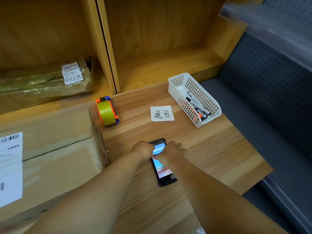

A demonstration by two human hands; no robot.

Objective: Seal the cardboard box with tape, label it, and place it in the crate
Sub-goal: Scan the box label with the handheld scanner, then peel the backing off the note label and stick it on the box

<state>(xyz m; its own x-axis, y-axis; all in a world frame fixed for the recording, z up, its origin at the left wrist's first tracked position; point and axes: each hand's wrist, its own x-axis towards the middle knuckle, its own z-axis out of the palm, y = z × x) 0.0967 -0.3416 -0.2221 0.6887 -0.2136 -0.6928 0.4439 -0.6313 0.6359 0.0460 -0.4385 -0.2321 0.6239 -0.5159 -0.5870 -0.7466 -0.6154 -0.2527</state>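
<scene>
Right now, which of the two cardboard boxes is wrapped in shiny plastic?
The far box on the shelf, top left, wears crinkled clear wrap. The near box beside the tape dispenser is bare cardboard.

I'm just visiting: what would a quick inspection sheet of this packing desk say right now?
Surface: wooden desk, mostly bare.
Job's things: cardboard box at left, flaps shut, seam untaped; tape dispenser beside it; handwritten label lying loose; no crate seen.
Clutter: white basket holding markers; phone, screen lit.
Hands: left hand and right hand both on the phone.
Cables: nothing seen.
Surroundings: wooden shelves; wrapped parcel on the left shelf.
</scene>
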